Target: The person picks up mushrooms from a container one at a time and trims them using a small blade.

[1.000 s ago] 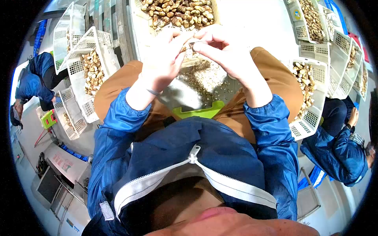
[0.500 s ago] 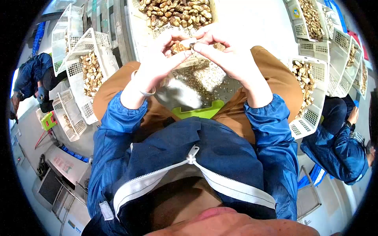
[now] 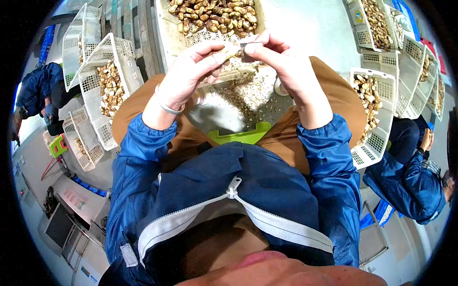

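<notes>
My left hand [image 3: 198, 66] is closed, pinching a small pale-and-brown mushroom [image 3: 232, 49] between thumb and fingers. Opposite it, my right hand [image 3: 279, 55] grips a small dark-grey blade [image 3: 246, 52] by the thumb and forefinger, right beside the mushroom. Most of the blade is hidden by the fingers. Both hands are over the near edge of a cream crate [image 3: 261, 19], where many brown-and-white mushrooms [image 3: 214, 15] are heaped. Below the hands, pale trimmings [image 3: 248, 95] are scattered across the grey floor between my knees.
White perforated crates with mushrooms stand on the left [image 3: 109, 90] and right [image 3: 367, 100]. A lime-green plastic edge [image 3: 241, 135] shows between my thighs. Co-workers in blue sit at far left [image 3: 40, 90] and far right [image 3: 405, 181]. Wooden slats [image 3: 143, 38] lie beside the cream crate.
Both hands have shifted slightly and turned; the right hand has risen a little. The brown lump seen under the left fingers is no longer visible there.
</notes>
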A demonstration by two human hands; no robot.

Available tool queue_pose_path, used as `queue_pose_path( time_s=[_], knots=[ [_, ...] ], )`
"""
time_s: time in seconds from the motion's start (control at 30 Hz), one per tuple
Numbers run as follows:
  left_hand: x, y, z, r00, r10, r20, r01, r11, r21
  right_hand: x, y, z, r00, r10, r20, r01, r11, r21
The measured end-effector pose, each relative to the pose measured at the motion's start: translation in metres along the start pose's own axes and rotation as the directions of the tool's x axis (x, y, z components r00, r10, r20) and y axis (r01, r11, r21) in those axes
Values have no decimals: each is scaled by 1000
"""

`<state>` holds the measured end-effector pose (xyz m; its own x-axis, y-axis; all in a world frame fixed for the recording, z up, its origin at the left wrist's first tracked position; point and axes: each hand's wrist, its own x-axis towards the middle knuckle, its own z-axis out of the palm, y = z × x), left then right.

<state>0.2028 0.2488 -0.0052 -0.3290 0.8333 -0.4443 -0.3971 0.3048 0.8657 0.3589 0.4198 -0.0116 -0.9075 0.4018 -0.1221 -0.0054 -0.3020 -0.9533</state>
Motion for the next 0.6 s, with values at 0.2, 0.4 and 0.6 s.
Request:
queue_pose_path(
  time_s=[0.2, 0.4, 0.6],
  knots=[
    [0, -2, -4, 999, -26, 22, 29, 990, -135, 0, 3, 8, 999, -34, -5, 34, 997, -72],
    [-10, 9, -9, 990, 26, 139, -25, 1000, -10, 3, 2, 14, 991, -105, 88, 110, 993, -53],
    [-69, 24, -73, 951, 136, -277, -143, 990, -5, 0, 0, -3, 996, -10, -91, -1, 992, -124]
  ],
)
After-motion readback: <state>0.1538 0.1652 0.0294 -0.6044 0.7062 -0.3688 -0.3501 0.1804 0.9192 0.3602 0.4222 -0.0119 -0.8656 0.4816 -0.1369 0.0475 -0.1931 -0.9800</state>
